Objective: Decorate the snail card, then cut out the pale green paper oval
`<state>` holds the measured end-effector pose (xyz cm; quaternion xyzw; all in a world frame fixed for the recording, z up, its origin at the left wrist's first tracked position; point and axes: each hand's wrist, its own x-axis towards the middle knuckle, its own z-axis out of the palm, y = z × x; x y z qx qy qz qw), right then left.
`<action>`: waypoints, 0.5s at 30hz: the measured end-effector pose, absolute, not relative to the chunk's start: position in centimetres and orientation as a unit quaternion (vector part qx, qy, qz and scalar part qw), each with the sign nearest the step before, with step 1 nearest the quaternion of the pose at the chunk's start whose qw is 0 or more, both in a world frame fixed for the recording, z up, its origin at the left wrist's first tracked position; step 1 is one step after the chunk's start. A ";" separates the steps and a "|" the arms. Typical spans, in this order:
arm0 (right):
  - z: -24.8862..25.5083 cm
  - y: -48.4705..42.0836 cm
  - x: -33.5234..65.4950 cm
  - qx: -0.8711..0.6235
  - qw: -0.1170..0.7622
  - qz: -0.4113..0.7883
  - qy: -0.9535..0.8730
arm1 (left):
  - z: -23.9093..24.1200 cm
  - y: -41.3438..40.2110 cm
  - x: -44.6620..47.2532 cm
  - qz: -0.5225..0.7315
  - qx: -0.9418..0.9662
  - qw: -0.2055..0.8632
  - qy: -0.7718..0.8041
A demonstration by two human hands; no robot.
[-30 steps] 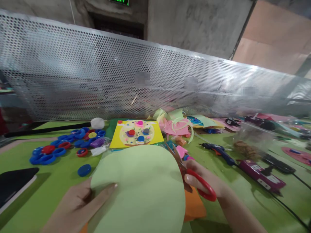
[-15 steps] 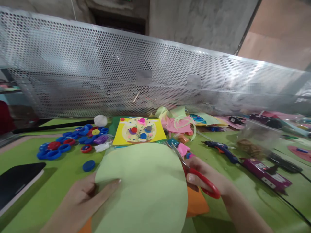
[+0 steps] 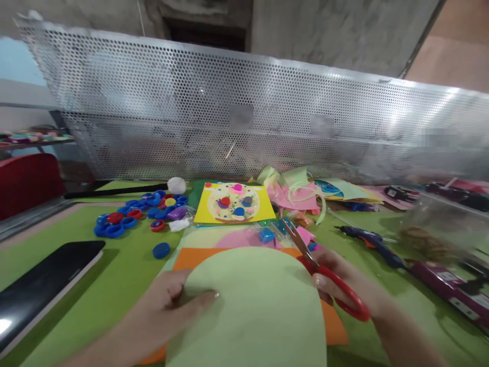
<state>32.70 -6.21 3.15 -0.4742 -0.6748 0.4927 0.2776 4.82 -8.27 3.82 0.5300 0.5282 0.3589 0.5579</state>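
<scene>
Between my hands is a pale green sheet of paper (image 3: 255, 306) with a rounded top edge. My left hand (image 3: 178, 300) pinches its left side, thumb on top and the other fingers mostly hidden beneath. In my right hand (image 3: 336, 278) is a pair of scissors (image 3: 349, 293) with red handles. Their metal blades are slightly apart and point up and away, just beyond the sheet's upper right edge. Under the green sheet lies orange paper (image 3: 187, 257), showing at its top and right.
Behind stands a yellow card (image 3: 202, 204) with a decorated circle. Blue and red bottle caps (image 3: 114, 229) and a phone (image 3: 46, 275) lie left. A glue gun (image 3: 374, 244), power strip (image 3: 446, 288) and clear bag (image 3: 439, 224) lie right. A perforated metal panel (image 3: 214, 92) closes off the back.
The pale green sheet has come lower and nearer, uncovering the orange paper's top edge. The scissors blades now stand clear of the sheet's edge. The whole view has shifted left.
</scene>
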 end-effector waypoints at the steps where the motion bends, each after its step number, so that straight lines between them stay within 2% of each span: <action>1: 3.2 -6.3 32.7 -0.477 0.273 0.492 -0.675 | 3.7 -8.3 4.9 0.353 0.524 0.573 0.522; 9: 3.1 -6.4 32.7 -0.500 0.275 0.495 -0.655 | 2.9 -8.3 4.4 0.330 0.521 0.600 0.509; 15: 2.9 -6.2 32.5 -0.429 0.291 0.462 -0.719 | 2.3 -8.2 4.3 0.299 0.571 0.586 0.491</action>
